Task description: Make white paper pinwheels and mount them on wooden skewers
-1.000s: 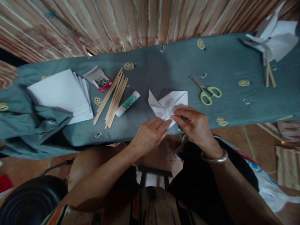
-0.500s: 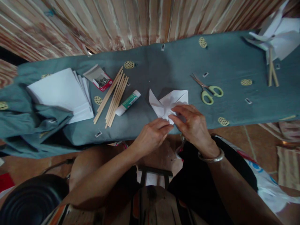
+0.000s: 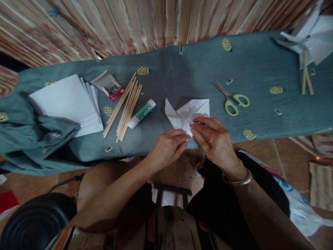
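Observation:
A white paper pinwheel, its blades partly folded in, lies at the near edge of the cloth-covered table. My left hand pinches its near corner between thumb and fingers. At its centre, my right hand, with a bangle on the wrist, presses thumb and fingertips together on the paper; whatever small thing may be under them is hidden. To the left lies a glue stick with a green label. Green-handled scissors rest partly open on the right.
Wooden sticks lie left of the glue stick, beside an opened red-and-white box of metal pins. Farther left is a stack of white paper. Paper pinwheels on sticks lie at the far right. A striped curtain hangs behind the table.
My right fingers have shifted slightly on the paper's centre, and my left hand has slid a little left along its corner. The view has moved slightly.

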Action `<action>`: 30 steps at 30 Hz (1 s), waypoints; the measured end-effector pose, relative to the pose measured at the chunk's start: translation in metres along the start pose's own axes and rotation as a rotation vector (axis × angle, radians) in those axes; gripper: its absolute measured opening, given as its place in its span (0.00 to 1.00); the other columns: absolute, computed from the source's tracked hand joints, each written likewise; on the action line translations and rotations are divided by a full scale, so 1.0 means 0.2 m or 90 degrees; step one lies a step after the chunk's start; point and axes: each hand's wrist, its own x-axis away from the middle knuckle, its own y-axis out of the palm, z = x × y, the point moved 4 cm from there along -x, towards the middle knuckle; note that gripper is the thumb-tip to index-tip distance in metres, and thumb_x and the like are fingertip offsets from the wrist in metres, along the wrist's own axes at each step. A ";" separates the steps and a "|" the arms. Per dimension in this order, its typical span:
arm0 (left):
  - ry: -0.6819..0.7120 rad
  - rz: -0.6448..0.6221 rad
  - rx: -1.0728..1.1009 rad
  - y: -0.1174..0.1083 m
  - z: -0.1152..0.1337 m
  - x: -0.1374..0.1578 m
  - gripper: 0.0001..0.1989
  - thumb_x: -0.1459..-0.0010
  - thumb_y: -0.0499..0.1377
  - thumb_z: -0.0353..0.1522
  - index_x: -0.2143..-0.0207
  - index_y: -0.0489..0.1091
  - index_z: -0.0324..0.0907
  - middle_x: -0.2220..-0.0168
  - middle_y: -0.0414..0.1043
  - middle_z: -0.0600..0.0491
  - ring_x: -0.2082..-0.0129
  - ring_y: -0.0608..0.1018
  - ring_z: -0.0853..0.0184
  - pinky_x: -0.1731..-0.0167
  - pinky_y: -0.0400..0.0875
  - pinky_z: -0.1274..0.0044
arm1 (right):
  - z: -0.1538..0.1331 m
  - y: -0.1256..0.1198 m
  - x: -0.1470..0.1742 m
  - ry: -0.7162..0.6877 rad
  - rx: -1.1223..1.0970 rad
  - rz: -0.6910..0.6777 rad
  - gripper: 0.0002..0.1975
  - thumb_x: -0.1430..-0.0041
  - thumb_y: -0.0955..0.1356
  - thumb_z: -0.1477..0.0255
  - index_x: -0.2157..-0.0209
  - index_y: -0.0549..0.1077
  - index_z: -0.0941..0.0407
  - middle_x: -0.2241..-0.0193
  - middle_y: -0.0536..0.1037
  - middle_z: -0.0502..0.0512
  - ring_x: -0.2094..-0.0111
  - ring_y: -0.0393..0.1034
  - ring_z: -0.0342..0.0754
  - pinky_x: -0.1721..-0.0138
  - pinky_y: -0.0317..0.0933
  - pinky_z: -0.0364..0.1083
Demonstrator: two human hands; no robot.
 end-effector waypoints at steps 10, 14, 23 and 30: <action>-0.003 0.023 0.026 -0.01 0.00 -0.01 0.08 0.41 0.58 0.24 0.61 0.76 0.38 0.62 0.79 0.50 0.62 0.81 0.68 0.59 0.78 0.76 | 0.00 0.02 0.01 -0.003 0.021 -0.013 0.12 0.34 0.63 0.71 0.57 0.78 0.52 0.52 0.76 0.57 0.53 0.71 0.55 0.49 0.66 0.56; 0.008 0.014 0.018 0.00 -0.01 -0.01 0.08 0.42 0.58 0.24 0.62 0.76 0.37 0.63 0.79 0.50 0.63 0.81 0.67 0.60 0.78 0.76 | 0.00 0.03 0.01 -0.034 0.051 0.000 0.12 0.34 0.63 0.72 0.59 0.78 0.55 0.53 0.76 0.58 0.55 0.70 0.54 0.51 0.67 0.54; 0.005 0.015 0.016 -0.01 0.00 -0.02 0.08 0.42 0.58 0.23 0.63 0.76 0.37 0.64 0.79 0.50 0.64 0.81 0.67 0.60 0.77 0.77 | -0.01 0.04 0.01 -0.034 0.087 -0.006 0.12 0.34 0.63 0.73 0.59 0.78 0.56 0.52 0.76 0.60 0.55 0.70 0.54 0.50 0.67 0.55; -0.004 0.011 0.021 -0.01 0.00 -0.02 0.08 0.42 0.58 0.23 0.63 0.76 0.37 0.63 0.79 0.50 0.63 0.81 0.68 0.60 0.77 0.77 | -0.02 0.04 0.01 -0.017 0.109 -0.057 0.14 0.33 0.61 0.73 0.54 0.76 0.53 0.48 0.73 0.61 0.51 0.68 0.58 0.50 0.66 0.58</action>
